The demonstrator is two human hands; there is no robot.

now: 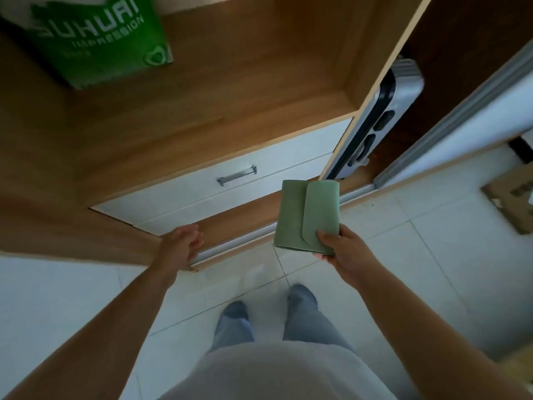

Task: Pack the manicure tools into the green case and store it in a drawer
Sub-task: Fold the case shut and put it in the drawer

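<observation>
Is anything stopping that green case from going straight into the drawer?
Yes: the white drawer is shut, so its front blocks the way. The right hand holds the green case in the air; the left hand is free, below the handle.

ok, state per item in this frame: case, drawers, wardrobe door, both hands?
green case: flap closed, held above the floor
right hand: grips the case's near corner
left hand: fingers loosely curled, holds nothing, at the wardrobe's bottom edge
upper drawer: closed, handle untouched
lower drawer: closed
sliding door: slid open
suitcase: upright inside the wardrobe
green bag: on the shelf
</observation>
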